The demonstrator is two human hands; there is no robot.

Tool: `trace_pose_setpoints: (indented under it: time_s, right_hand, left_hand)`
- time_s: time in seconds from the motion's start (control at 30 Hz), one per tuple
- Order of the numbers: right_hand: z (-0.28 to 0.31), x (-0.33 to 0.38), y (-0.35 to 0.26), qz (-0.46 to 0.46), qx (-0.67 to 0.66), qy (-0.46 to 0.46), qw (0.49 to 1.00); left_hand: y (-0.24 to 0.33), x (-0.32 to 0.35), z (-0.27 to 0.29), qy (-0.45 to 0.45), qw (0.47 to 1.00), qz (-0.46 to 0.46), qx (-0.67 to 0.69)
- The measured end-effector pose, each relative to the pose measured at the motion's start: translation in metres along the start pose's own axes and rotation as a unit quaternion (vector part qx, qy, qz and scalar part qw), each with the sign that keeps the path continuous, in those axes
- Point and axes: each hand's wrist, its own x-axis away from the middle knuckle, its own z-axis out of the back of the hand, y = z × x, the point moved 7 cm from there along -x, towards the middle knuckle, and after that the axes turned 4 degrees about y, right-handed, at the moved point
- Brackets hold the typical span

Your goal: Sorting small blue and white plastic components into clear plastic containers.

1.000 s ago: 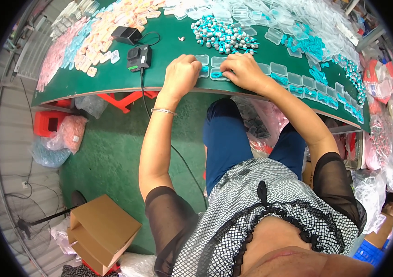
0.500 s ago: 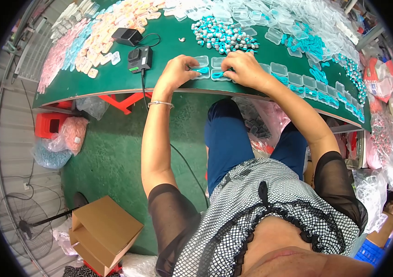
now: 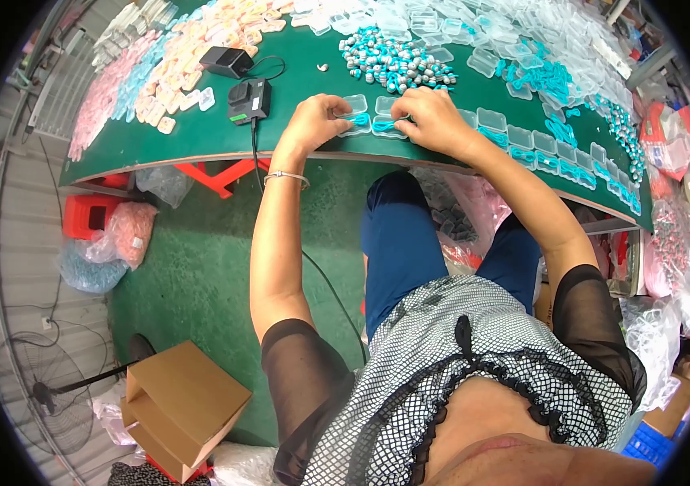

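At the table's near edge stand two small clear plastic cases with their lids open, a left case [image 3: 356,103] and a right case [image 3: 385,105]. A coiled teal cord [image 3: 359,119] lies in the left one, with the thumb and fingers of my left hand [image 3: 313,121] closed on its end. In the right one lies another teal cord [image 3: 384,126], pinched at its right side by my right hand [image 3: 432,121]. The fingertips partly hide both cords. To the right, a row of open clear cases [image 3: 545,154] holds more teal cords.
Beyond my hands lies a pile of small grey-and-teal pieces [image 3: 393,61]. Heaped clear cases [image 3: 474,28] cover the far right. Orange cases [image 3: 187,65] spread at the far left, near a black device [image 3: 248,100] with a cable. A cardboard box [image 3: 187,389] sits on the floor.
My right hand has shifted slightly, its fingers curled at the right case. My left hand stays at the left case. The whole view has moved very slightly.
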Motion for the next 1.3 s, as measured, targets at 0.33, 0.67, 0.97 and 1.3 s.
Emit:
trace_pose_setpoints:
  time_s: [0.33,0.67,0.97,1.3]
  right_hand:
    - [0.003,0.002,-0.008,0.002,0.015,0.032,0.999]
    - [-0.02,-0.005,0.003,-0.031,0.038,-0.046,0.998]
    - [0.001,0.003,-0.004,-0.017,-0.015,0.048,0.999]
    - [0.097,0.08,0.045,-0.066,-0.038,0.091,0.993]
  left_hand:
    - [0.017,-0.005,0.006,0.03,0.998,0.005,-0.048]
    - [0.023,-0.01,-0.017,0.002,0.988,-0.086,-0.128]
    - [0.005,-0.037,0.01,0.164,0.981,-0.019,-0.107]
    - [0.002,-0.09,-0.018,0.129,0.946,-0.071,-0.288]
